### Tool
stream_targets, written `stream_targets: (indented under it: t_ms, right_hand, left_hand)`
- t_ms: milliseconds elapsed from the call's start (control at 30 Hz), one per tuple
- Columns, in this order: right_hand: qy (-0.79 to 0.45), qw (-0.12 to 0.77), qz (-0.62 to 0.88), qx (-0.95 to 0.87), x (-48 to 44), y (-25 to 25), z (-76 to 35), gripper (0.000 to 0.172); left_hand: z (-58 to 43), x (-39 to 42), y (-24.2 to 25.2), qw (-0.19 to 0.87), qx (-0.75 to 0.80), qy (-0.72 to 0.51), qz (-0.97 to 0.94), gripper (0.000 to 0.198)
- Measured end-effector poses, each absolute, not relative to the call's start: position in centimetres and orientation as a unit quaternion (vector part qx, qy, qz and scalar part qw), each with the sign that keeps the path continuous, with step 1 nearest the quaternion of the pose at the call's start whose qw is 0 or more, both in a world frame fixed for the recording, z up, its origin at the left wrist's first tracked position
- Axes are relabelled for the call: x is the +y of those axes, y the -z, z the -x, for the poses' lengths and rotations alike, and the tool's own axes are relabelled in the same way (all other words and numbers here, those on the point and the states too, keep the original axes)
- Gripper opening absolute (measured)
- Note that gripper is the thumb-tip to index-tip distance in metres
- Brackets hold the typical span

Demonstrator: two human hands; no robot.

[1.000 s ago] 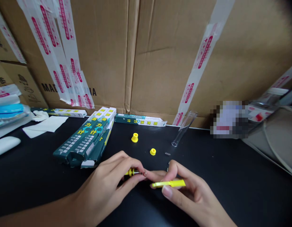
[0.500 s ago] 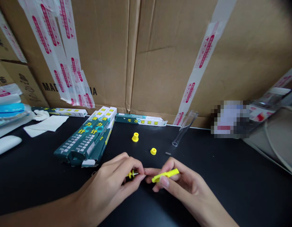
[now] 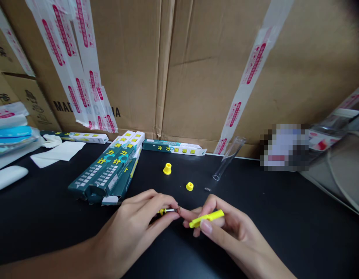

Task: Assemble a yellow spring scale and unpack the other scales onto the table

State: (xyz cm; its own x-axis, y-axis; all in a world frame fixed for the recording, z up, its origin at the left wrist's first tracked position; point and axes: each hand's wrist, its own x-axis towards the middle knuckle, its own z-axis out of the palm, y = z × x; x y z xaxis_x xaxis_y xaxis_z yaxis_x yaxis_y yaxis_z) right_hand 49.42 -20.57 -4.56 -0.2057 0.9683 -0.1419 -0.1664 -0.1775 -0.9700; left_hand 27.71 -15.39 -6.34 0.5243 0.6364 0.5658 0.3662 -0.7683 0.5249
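Note:
My left hand [image 3: 138,223] pinches a small yellow-and-metal rod piece [image 3: 165,211] between thumb and fingertips, low over the black table [image 3: 284,217]. My right hand [image 3: 226,232] grips a flat yellow plastic strip [image 3: 206,218], tilted up to the right, its left end close to the rod piece's tip. The two hands' fingertips almost touch. Beyond them lie two yellow caps [image 3: 167,169] [image 3: 189,186], a tiny metal spring [image 3: 207,189] and a clear plastic tube [image 3: 228,158].
Dark green and white cartons [image 3: 108,172] lie left of the hands, with another carton [image 3: 173,147] along the cardboard wall [image 3: 197,69]. White paper [image 3: 57,152], a white object [image 3: 6,177] and blue packets [image 3: 11,133] sit far left. Clutter is at right.
The yellow strip in my right hand tilted and shifted slightly left, nearer the rod piece. My left hand stayed in place, still pinching the rod piece.

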Motion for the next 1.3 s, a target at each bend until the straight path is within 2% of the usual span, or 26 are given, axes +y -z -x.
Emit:
stream_targets:
  t_ms: [233, 600, 967, 1300]
  right_hand:
    - [-0.609, 0.441, 0.449, -0.483, -20.7, 4.7, -49.3, 0.023]
    - [-0.536, 0.51, 0.486, -0.464, -19.9, 5.0, -48.6, 0.028]
    - [-0.554, 0.483, 0.479, -0.48, -19.9, 6.2, -48.1, 0.037]
    - [-0.548, 0.47, 0.481, -0.498, -20.0, 6.0, -47.9, 0.035]
  left_hand:
    - [-27.6, -15.5, 6.2, 0.2, 0.315, -0.364, -0.853, 0.014]
    - [-28.0, -15.5, 6.2, 0.179, 0.326, -0.336, -0.865, 0.013]
    - [-28.0, -15.4, 6.4, 0.173, 0.326, -0.335, -0.867, 0.014]
    - [-28.3, -15.6, 6.1, 0.159, 0.324, -0.318, -0.877, 0.014]
